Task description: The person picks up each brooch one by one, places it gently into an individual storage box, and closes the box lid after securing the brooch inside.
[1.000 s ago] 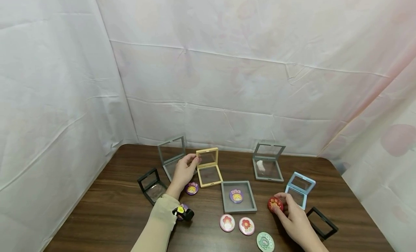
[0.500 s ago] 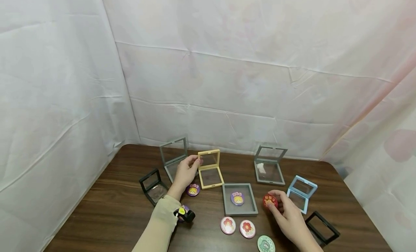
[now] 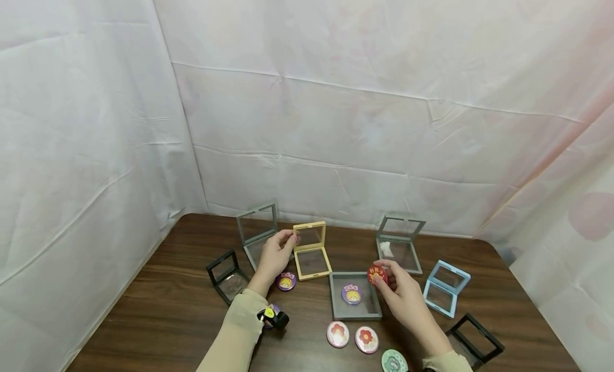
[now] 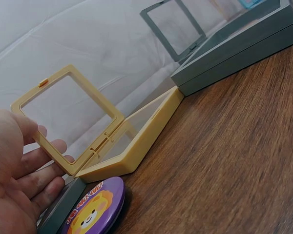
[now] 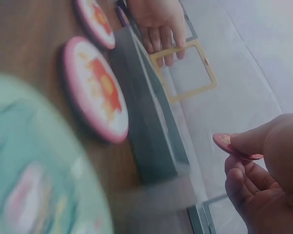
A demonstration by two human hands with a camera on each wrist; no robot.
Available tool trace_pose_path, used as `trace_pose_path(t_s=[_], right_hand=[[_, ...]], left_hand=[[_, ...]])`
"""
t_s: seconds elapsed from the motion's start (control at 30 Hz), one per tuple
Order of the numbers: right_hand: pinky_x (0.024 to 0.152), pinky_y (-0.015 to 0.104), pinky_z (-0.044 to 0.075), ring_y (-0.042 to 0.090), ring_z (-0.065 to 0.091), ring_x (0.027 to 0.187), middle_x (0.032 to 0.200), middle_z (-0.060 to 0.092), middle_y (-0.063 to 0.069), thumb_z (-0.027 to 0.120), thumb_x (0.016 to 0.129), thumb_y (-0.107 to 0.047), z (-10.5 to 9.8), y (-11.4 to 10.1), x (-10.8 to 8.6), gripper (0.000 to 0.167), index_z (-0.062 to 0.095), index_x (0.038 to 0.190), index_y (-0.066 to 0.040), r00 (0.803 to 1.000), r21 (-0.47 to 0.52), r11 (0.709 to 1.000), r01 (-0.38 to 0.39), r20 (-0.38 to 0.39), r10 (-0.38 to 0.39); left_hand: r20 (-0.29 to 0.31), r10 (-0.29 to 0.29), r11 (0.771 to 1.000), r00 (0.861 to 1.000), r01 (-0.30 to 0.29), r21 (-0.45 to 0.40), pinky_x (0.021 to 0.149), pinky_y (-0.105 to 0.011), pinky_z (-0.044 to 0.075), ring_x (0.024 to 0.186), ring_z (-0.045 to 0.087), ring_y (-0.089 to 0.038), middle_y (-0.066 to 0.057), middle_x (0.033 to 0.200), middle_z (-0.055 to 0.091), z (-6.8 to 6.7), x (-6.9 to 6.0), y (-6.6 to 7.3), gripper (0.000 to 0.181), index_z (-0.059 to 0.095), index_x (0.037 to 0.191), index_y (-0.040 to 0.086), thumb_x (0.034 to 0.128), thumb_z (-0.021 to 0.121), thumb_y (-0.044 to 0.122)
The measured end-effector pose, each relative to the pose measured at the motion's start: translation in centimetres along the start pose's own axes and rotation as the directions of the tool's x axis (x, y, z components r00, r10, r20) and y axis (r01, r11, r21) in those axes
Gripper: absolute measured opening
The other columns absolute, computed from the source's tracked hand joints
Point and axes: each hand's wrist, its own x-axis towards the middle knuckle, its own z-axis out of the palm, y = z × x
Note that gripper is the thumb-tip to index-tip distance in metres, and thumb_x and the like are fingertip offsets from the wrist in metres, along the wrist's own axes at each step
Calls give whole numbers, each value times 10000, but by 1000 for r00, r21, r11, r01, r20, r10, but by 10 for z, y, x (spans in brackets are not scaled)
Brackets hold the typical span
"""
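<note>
My left hand (image 3: 276, 249) pinches the left edge of the raised lid of a yellow display case (image 3: 312, 262); in the left wrist view the thumb lies on one side of that lid and the fingers on the other. My right hand (image 3: 405, 294) holds a round red button badge (image 3: 377, 274) between thumb and fingers, above the right side of a grey display case (image 3: 356, 315). A purple bear badge (image 3: 352, 294) lies in that case. Another purple badge (image 4: 95, 209) lies by the yellow case, below my left hand.
Two flower badges (image 3: 338, 334) and a green badge (image 3: 394, 361) lie at the front. Open grey cases (image 3: 259, 223) stand at the back left and back right (image 3: 400, 236). A black case (image 3: 227, 279) is left; a blue case (image 3: 446, 288) and another black case (image 3: 475, 340) are right.
My right hand has carried the red badge leftward, from beside the blue case to above the grey case. My left hand keeps its hold on the yellow lid.
</note>
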Motion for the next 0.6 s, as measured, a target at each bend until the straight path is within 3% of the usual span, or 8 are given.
trace_pose_path(t_s=[0.27, 0.6], right_hand=[[721, 268, 569, 87, 655, 807, 918, 684, -35, 764, 1040, -89, 20, -9, 28, 318, 711, 1353, -107, 998, 50, 998, -31, 54, 28], [803, 326, 587, 129, 682, 884, 1008, 726, -8, 796, 1019, -119, 50, -19, 54, 347, 728, 1360, -116, 992, 70, 996, -53, 121, 44]], left_hand=[[2, -10, 1000, 1000, 10, 0, 1005, -462, 605, 1171, 755, -266, -66, 1221, 794, 2, 1, -1, 331, 726, 1372, 29, 1159, 590, 242], [0, -9, 1000, 1000, 9, 6, 1033, -512, 581, 1177, 750, -257, -45, 1223, 797, 3, -1, 3, 310, 716, 1393, 79, 1150, 606, 238]])
